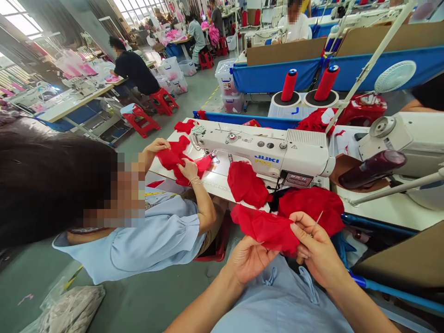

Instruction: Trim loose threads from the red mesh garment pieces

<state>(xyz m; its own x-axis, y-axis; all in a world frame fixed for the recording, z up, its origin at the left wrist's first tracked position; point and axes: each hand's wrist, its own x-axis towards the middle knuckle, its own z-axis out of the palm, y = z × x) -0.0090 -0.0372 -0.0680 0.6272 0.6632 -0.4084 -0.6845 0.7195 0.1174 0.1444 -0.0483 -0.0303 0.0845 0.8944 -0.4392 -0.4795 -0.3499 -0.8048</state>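
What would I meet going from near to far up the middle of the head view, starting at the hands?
Left hand and right hand, fingers pinching a red fabric piece → loose red fabric heap → white JUKI sewing machine → two red thread cones → blue cloth partition.

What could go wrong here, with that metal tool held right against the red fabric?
1. The right hand pinches a thin metal tool together with the red fabric, close to the left hand: it might prick a finger or snag the cloth.
2. The held piece overlaps a red pile behind it, same colour: layers could get mixed.
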